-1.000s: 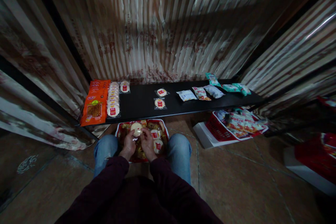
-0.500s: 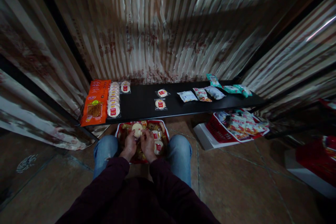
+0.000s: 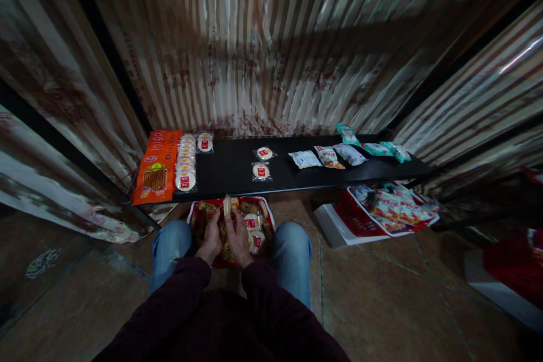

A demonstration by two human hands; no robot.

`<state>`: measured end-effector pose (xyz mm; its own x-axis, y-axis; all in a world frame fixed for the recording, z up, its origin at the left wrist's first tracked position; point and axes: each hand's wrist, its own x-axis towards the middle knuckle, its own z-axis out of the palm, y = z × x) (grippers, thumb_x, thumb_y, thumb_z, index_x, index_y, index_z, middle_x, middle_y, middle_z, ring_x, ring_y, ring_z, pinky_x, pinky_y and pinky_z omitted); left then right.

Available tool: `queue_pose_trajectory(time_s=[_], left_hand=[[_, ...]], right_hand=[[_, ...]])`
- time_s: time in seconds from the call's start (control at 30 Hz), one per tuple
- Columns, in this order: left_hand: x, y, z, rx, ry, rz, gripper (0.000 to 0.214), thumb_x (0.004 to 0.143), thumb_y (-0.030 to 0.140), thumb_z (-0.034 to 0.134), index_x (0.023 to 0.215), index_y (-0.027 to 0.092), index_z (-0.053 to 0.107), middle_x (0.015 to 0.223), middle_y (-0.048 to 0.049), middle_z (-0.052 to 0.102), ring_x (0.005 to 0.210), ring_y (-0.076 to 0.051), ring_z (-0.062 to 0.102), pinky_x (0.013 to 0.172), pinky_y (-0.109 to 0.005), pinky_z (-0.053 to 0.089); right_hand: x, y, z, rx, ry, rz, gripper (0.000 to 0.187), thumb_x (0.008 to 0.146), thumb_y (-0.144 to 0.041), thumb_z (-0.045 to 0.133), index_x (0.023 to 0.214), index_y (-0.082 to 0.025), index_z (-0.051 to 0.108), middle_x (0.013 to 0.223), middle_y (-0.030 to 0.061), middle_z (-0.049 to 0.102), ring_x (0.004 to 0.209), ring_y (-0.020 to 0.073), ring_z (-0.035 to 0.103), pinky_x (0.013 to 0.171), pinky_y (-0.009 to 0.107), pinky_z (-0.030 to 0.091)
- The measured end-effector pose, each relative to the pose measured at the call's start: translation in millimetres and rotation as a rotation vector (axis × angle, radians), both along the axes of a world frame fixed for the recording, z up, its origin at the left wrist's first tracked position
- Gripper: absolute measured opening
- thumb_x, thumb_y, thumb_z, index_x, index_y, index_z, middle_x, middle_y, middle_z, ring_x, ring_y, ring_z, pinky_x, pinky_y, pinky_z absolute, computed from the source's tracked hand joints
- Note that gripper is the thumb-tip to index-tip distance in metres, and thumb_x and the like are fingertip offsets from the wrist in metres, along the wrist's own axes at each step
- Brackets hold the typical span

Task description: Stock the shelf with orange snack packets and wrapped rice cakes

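Note:
A round white cake in clear wrapping point(image 3: 228, 205) is turned nearly edge-on between my hands, above the red basket with a white rim point(image 3: 192, 204). My right hand point(image 3: 237, 236) is closed on its near end. My left hand point(image 3: 211, 238) has its fingertips at the cake's left side, seemingly on the wrapper. Other wrapped round cakes with red labels point(image 3: 256, 242) lie in the basket beside my right hand, along with brownish packets point(image 3: 206, 207). The basket stands between my knees; my forearms cover part of it.
On the black shelf point(image 3: 224, 172) are an orange snack bag point(image 3: 155, 167), a row of wrapped cakes point(image 3: 185, 165), loose cakes point(image 3: 261, 171), white packets point(image 3: 305, 159) and green packets point(image 3: 377, 149). Another red basket point(image 3: 360, 213) of snack bags stands on the right, below the shelf.
The round cake has turned from facing up to nearly edge-on and moved slightly right and up. My hands have shifted with it. The shelf items stay in place.

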<state>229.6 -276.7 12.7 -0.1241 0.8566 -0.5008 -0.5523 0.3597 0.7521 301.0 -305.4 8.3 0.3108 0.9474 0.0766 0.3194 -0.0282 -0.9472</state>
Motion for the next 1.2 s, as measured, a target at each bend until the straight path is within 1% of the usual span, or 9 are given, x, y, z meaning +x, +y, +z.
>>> queue_pose_trajectory(time_s=[0.1, 0.2, 0.33, 0.43, 0.63, 0.77, 0.97, 1.07, 1.2], left_hand=[[-2.2, -2.0, 1.6, 0.065, 0.009, -0.053, 0.030, 0.073, 0.015, 0.060, 0.101, 0.020, 0.069, 0.115, -0.0060, 0.067, 0.106, -0.017, 0.061, 0.090, -0.026, 0.046], [-1.7, -1.9, 2.9, 0.134, 0.062, -0.083, 0.037, 0.069, 0.008, 0.061, 0.103, 0.021, 0.068, 0.121, -0.0061, 0.064, 0.112, -0.017, 0.058, 0.097, -0.027, 0.042], [0.9, -0.6, 5.8, 0.194, 0.133, -0.079, 0.037, 0.069, 0.006, 0.062, 0.102, 0.021, 0.068, 0.119, -0.0065, 0.065, 0.109, -0.017, 0.059, 0.099, -0.030, 0.039], [1.4, -0.4, 9.0, 0.204, 0.216, -0.067, 0.038, 0.067, 0.005, 0.064, 0.101, 0.022, 0.069, 0.114, -0.0062, 0.067, 0.105, -0.017, 0.060, 0.099, -0.031, 0.039], [0.4, 2.7, 10.9, 0.249, 0.286, -0.082, 0.041, 0.065, 0.005, 0.064, 0.103, 0.022, 0.068, 0.110, -0.0067, 0.067, 0.100, -0.017, 0.061, 0.096, -0.032, 0.042], [-1.9, 9.5, 10.0, 0.268, 0.317, -0.065, 0.042, 0.064, 0.003, 0.063, 0.101, 0.022, 0.067, 0.109, -0.0062, 0.067, 0.099, -0.017, 0.061, 0.095, -0.031, 0.042], [-10.5, 22.5, 8.9, 0.255, 0.319, -0.004, 0.039, 0.063, 0.002, 0.063, 0.096, 0.022, 0.067, 0.109, -0.0057, 0.067, 0.107, -0.019, 0.058, 0.097, -0.031, 0.041], [-15.0, 29.9, 10.0, 0.288, 0.401, 0.001, 0.042, 0.064, 0.003, 0.063, 0.101, 0.023, 0.065, 0.109, -0.0055, 0.066, 0.105, -0.019, 0.058, 0.099, -0.032, 0.039], [-20.4, 40.4, 19.5, 0.366, 0.544, -0.024, 0.038, 0.066, 0.002, 0.059, 0.097, 0.023, 0.066, 0.108, -0.0064, 0.064, 0.105, -0.020, 0.056, 0.101, -0.033, 0.036]], right_hand=[[-0.9, -0.5, 3.7, -0.004, 0.068, 0.009, 0.045, 0.087, -0.044, 0.048, 0.124, -0.019, 0.056, 0.119, 0.0119, 0.062, 0.108, 0.0233, 0.057, 0.096, 0.038, 0.042], [-0.1, 1.5, 3.3, -0.005, 0.107, -0.017, 0.040, 0.089, -0.043, 0.043, 0.119, -0.020, 0.059, 0.115, 0.0105, 0.065, 0.105, 0.0223, 0.058, 0.094, 0.037, 0.043], [4.0, 6.3, -1.4, -0.050, 0.163, -0.036, 0.040, 0.088, -0.045, 0.043, 0.109, -0.019, 0.065, 0.105, 0.0110, 0.068, 0.097, 0.0229, 0.061, 0.092, 0.038, 0.044], [7.2, 9.6, -2.7, -0.069, 0.257, -0.069, 0.042, 0.086, -0.049, 0.044, 0.103, -0.019, 0.066, 0.109, 0.0109, 0.067, 0.100, 0.0224, 0.060, 0.093, 0.037, 0.044], [9.5, 17.0, 5.7, -0.078, 0.477, -0.062, 0.048, 0.083, -0.053, 0.045, 0.112, -0.018, 0.062, 0.104, 0.0081, 0.069, 0.094, 0.0192, 0.062, 0.086, 0.031, 0.048], [9.8, 26.7, 7.4, 0.007, 0.423, -0.058, 0.046, 0.085, -0.049, 0.046, 0.117, -0.019, 0.059, 0.110, 0.0085, 0.067, 0.097, 0.0187, 0.061, 0.087, 0.032, 0.047], [11.1, 43.3, 4.7, 0.020, 0.302, -0.021, 0.042, 0.085, -0.042, 0.048, 0.118, -0.018, 0.059, 0.109, 0.0084, 0.067, 0.095, 0.0190, 0.061, 0.087, 0.032, 0.047], [11.2, 53.6, 5.0, 0.036, 0.285, 0.041, 0.041, 0.083, -0.039, 0.052, 0.117, -0.018, 0.059, 0.104, 0.0072, 0.069, 0.091, 0.0193, 0.063, 0.085, 0.032, 0.048], [10.6, 70.7, 8.6, 0.026, 0.227, 0.032, 0.038, 0.079, -0.035, 0.054, 0.112, -0.018, 0.062, 0.099, 0.0068, 0.070, 0.088, 0.0204, 0.063, 0.082, 0.032, 0.049]])
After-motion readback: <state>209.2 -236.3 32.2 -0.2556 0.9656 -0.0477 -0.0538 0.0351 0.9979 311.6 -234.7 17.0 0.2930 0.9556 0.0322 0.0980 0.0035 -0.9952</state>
